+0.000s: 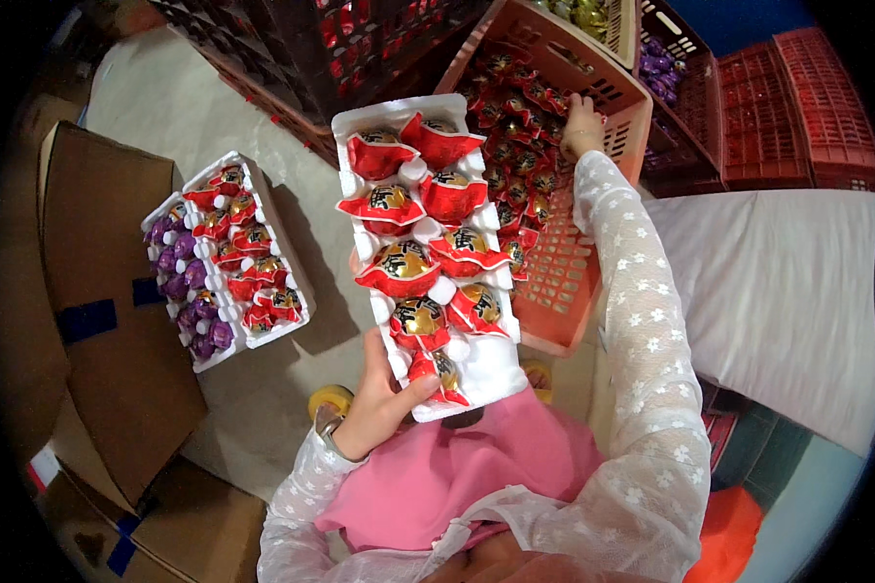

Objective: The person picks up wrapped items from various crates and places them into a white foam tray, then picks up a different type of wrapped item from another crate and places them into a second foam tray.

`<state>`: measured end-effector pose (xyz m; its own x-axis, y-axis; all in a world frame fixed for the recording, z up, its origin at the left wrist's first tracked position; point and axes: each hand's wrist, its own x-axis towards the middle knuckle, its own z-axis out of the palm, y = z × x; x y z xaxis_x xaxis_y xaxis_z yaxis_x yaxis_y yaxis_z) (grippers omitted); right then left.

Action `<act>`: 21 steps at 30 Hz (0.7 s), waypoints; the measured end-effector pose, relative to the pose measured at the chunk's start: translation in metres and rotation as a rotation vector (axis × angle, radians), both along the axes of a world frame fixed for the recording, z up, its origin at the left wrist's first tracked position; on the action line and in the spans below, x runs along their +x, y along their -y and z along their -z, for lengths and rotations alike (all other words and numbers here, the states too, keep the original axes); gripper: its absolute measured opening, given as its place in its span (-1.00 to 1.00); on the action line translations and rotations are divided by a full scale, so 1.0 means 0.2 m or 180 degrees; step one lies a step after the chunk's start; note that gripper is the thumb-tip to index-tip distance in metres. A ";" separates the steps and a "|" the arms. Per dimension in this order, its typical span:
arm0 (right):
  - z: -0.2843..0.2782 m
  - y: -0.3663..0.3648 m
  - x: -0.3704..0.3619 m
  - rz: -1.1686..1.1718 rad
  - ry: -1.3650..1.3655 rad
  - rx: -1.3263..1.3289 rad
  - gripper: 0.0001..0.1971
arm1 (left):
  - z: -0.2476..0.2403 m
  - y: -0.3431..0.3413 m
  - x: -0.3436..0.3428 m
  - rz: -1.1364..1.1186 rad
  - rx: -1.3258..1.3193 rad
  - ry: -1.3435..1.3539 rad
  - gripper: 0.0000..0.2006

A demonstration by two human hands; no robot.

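My left hand (pixel 379 403) grips the near left corner of a white foam tray (pixel 491 369), its thumb over the rim. Red and gold round packets (pixel 399 267) sit in two rows of pockets; the pocket at the near right corner is bare. My right hand (pixel 583 128) reaches into a salmon-pink plastic crate (pixel 564 282) at the far right, where many more red packets (pixel 520 160) lie heaped. Its fingers are curled beside the crate's right wall, with a bit of red wrapper showing next to them. Whatever they grip is mostly hidden.
On the floor to the left stand foam trays (pixel 253 340) of red and purple packets (pixel 177 267). Cardboard boxes (pixel 117 321) line the left edge. A dark crate (pixel 292 68) stands ahead, red crates (pixel 763 117) at far right. A white-covered surface (pixel 778 291) lies to the right.
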<state>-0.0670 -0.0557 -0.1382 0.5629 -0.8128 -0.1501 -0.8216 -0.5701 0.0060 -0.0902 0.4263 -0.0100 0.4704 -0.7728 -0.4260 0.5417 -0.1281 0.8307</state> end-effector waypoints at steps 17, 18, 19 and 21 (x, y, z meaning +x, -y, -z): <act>-0.92 -0.77 -0.66 0.0468 0.3790 0.6226 -0.63 | 0.05 -0.02 -0.03 0.0039 -0.0134 -0.0088 -0.32; -1.00 -0.93 -0.68 0.0377 0.3738 0.5887 -0.61 | 0.04 -0.02 -0.03 0.0035 -0.0122 -0.0118 -0.33; -1.01 -1.01 -0.72 0.0104 0.3426 0.5962 -0.61 | 0.02 -0.01 -0.03 0.0039 -0.0112 -0.0139 -0.33; -1.01 -1.14 -0.75 -0.0302 0.2883 0.5685 -0.58 | 0.03 -0.01 -0.03 0.0044 -0.0103 -0.0081 -0.36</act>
<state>-0.2162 0.1728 0.0643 0.9500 -0.0656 -0.3052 -0.2324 0.5040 -0.8319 -0.0964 0.4287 -0.0160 0.4491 -0.7927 -0.4123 0.5610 -0.1090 0.8206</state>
